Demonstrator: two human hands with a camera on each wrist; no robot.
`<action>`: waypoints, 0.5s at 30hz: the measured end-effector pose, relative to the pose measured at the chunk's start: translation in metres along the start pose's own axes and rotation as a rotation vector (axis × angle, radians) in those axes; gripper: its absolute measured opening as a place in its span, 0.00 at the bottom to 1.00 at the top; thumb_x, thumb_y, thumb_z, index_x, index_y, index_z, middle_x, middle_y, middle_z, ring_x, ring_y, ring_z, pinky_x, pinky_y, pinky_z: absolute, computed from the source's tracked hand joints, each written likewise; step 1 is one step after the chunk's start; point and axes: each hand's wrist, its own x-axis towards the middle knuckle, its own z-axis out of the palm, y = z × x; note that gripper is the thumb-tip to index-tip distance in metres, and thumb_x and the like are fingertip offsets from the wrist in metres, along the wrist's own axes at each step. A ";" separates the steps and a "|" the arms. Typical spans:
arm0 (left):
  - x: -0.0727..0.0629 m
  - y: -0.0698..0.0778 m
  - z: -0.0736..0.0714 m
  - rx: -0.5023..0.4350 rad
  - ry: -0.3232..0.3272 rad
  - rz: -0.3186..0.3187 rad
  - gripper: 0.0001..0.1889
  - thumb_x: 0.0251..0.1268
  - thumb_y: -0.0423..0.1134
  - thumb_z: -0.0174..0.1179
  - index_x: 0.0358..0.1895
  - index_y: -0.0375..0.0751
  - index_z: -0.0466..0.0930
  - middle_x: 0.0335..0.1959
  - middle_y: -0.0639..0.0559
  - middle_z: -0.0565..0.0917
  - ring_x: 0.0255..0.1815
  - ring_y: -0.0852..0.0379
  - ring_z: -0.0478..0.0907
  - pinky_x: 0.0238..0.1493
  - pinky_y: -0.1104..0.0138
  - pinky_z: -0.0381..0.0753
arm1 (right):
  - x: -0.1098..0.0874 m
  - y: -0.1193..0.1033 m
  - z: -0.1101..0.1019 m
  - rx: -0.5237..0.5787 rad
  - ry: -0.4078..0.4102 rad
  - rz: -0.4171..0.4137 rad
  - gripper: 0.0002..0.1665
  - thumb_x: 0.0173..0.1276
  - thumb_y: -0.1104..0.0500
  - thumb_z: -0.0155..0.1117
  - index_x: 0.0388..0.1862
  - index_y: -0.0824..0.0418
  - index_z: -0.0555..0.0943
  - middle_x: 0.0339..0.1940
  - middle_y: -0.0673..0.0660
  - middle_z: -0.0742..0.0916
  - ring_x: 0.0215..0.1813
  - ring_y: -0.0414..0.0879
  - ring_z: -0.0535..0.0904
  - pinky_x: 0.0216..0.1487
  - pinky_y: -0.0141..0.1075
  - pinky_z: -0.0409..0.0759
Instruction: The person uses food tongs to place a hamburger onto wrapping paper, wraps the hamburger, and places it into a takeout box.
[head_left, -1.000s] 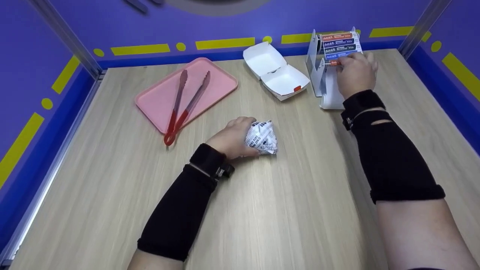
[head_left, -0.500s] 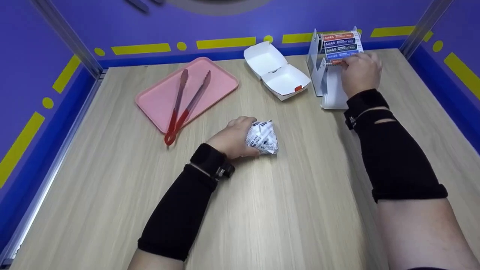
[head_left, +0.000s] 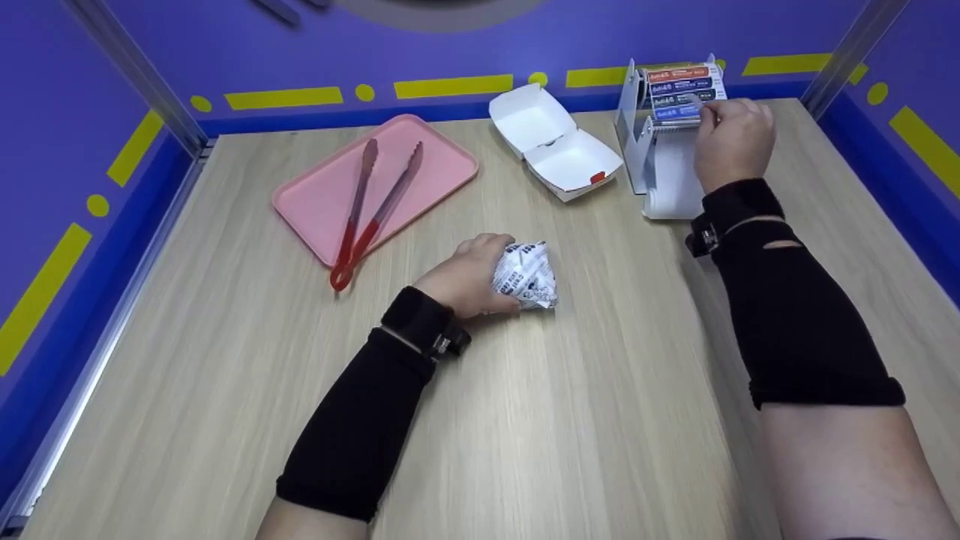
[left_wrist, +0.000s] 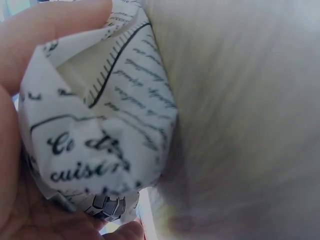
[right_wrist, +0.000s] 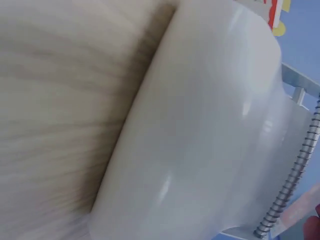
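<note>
My left hand (head_left: 469, 277) grips a round bundle, seemingly a wrapped burger (head_left: 526, 277), on the table; its contents are hidden. In the left wrist view, thumb and fingers curl round the printed white paper (left_wrist: 100, 130). At the back right, my right hand (head_left: 736, 142) pinches a small sticker (head_left: 696, 100) in front of the label dispenser (head_left: 632, 154). The dispenser carries rolls of orange, purple, green and blue labels. In the right wrist view, part of the sticker (right_wrist: 300, 207) shows beside a finger (right_wrist: 312, 228) and the dispenser's coiled spring (right_wrist: 287, 192).
An open white carton (head_left: 574, 159) stands left of the dispenser. Further left is a pink tray (head_left: 311, 196), with red-handled tongs (head_left: 363, 238) lying across it and their handle end over its front edge. Blue-purple walls (head_left: 450, 56) border the wooden table (head_left: 585, 420).
My right hand has moved slightly right, away from the dispenser's front bar, and the orange-red sticker there has come off with it. My left hand and the wrapped burger have not moved.
</note>
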 end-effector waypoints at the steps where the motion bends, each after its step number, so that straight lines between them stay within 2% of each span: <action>1: 0.000 0.000 0.000 0.001 -0.001 0.001 0.54 0.58 0.54 0.77 0.83 0.44 0.55 0.81 0.45 0.63 0.81 0.44 0.60 0.82 0.52 0.64 | -0.001 -0.002 -0.001 0.016 0.017 -0.002 0.18 0.81 0.57 0.60 0.53 0.68 0.89 0.52 0.67 0.91 0.58 0.64 0.82 0.69 0.50 0.71; 5: 0.000 0.001 0.001 0.004 -0.007 -0.002 0.55 0.59 0.54 0.76 0.84 0.43 0.54 0.82 0.44 0.62 0.81 0.44 0.59 0.83 0.52 0.62 | -0.009 -0.012 -0.004 0.079 0.073 -0.039 0.18 0.81 0.56 0.59 0.52 0.68 0.89 0.51 0.66 0.91 0.57 0.63 0.81 0.67 0.49 0.72; 8: 0.000 0.002 0.001 0.002 -0.012 -0.016 0.56 0.59 0.55 0.76 0.84 0.42 0.52 0.82 0.44 0.60 0.82 0.44 0.57 0.84 0.52 0.61 | -0.023 -0.026 -0.006 0.147 0.104 -0.079 0.18 0.80 0.55 0.61 0.50 0.67 0.90 0.48 0.65 0.92 0.54 0.62 0.82 0.62 0.48 0.74; 12: -0.001 0.006 0.003 -0.008 -0.013 -0.033 0.57 0.59 0.58 0.76 0.85 0.42 0.50 0.83 0.43 0.59 0.82 0.44 0.56 0.84 0.52 0.60 | -0.055 -0.051 -0.006 0.259 0.102 -0.148 0.15 0.77 0.57 0.64 0.45 0.67 0.91 0.42 0.64 0.92 0.47 0.58 0.83 0.54 0.45 0.76; 15: -0.001 0.010 0.005 -0.006 -0.013 -0.036 0.58 0.59 0.61 0.75 0.85 0.42 0.50 0.82 0.42 0.59 0.82 0.44 0.56 0.84 0.52 0.60 | -0.084 -0.071 -0.004 0.329 0.052 -0.225 0.12 0.76 0.60 0.65 0.42 0.68 0.90 0.38 0.63 0.92 0.42 0.55 0.84 0.50 0.41 0.77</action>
